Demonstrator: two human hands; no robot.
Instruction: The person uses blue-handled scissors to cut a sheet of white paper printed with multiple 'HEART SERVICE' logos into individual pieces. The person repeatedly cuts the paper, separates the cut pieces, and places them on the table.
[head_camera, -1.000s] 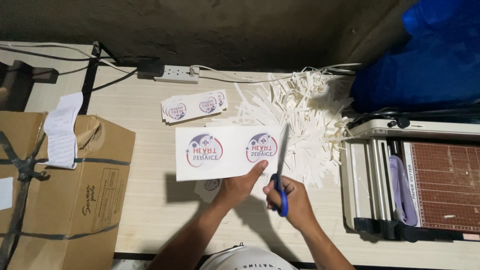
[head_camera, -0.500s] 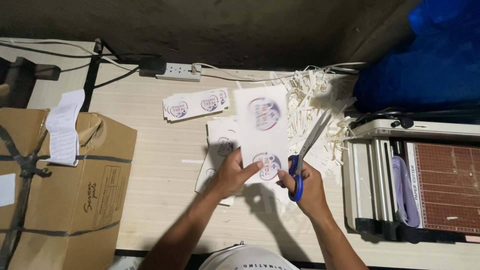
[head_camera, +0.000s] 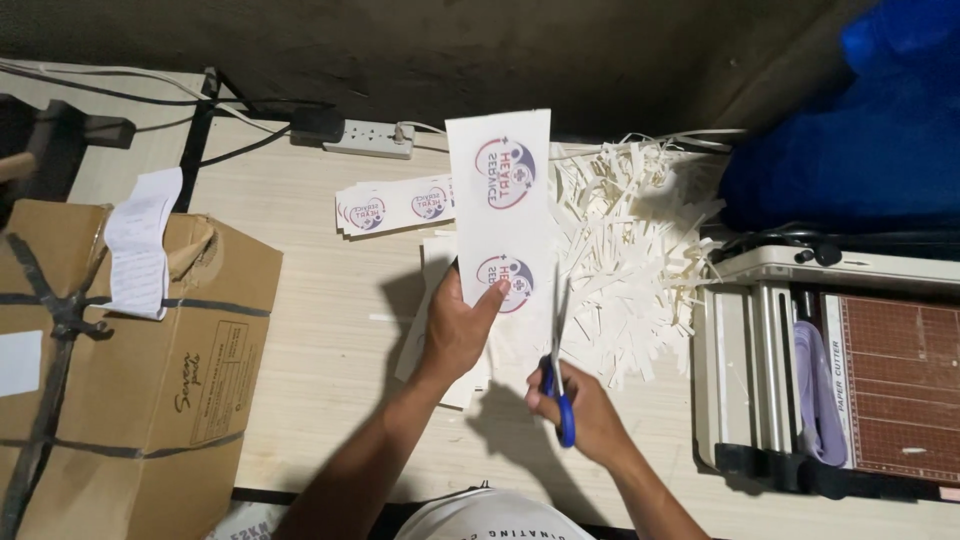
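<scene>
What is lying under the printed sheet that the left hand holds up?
Under the printed sheet lie pale paper pieces on the table, a stack of printed labels and white strips. The sheet and the left hand hide whatever lies directly beneath them.

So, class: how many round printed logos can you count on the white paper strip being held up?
2: one near the white paper strip's top, one lower beside the left hand.
</scene>
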